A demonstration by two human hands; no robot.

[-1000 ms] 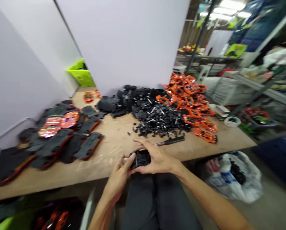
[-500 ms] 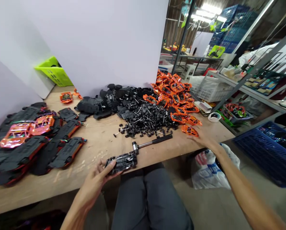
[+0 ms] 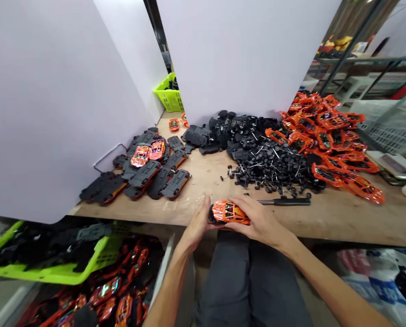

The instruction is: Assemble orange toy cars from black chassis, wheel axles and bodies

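Note:
At the table's front edge, my left hand (image 3: 198,223) holds a black toy car chassis (image 3: 212,215) from its left end. An orange toy car body (image 3: 228,211) sits over that chassis, with my right hand (image 3: 255,217) closed around its right end. The chassis is mostly hidden under the body and my fingers. Just behind my right hand lies a hammer (image 3: 287,201); its head is covered by the hand. Beyond it spreads a pile of black wheel axles (image 3: 271,165).
Orange car bodies (image 3: 325,131) are heaped at the right, black chassis (image 3: 219,131) at the back. Joined cars (image 3: 144,172) lie mostly upside down at the left. Below left stand a green basket (image 3: 87,272) and a bin of orange cars (image 3: 121,290). A white panel (image 3: 243,54) rises behind.
My right hand has come from the body pile at the right to the chassis, bringing an orange body onto it. The view has swung left.

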